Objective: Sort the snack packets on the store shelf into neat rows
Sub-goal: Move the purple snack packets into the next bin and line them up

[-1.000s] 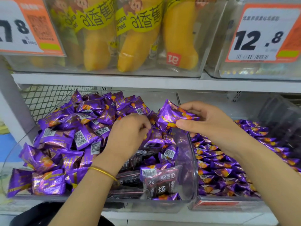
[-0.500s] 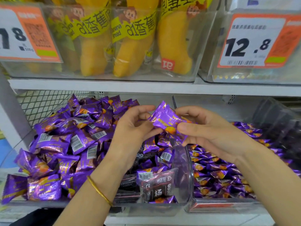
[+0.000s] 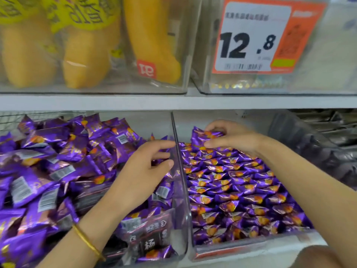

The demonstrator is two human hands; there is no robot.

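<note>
As the right hand (image 3: pixel 234 141) pinches a purple packet (image 3: pixel 201 135), its length runs sideways.

A price tag (image 3: pixel 253 37) on the upper right clear bin (image 3: pixel 328 78) reads "12.8" in black above a barcode; its smaller print is blurred. At near left, a dark packet (image 3: pixel 149 242) shows the white character "杨". A red label (image 3: pixel 146 68) on a yellow pack (image 3: pixel 154 35) bears white characters resembling "91".
</note>
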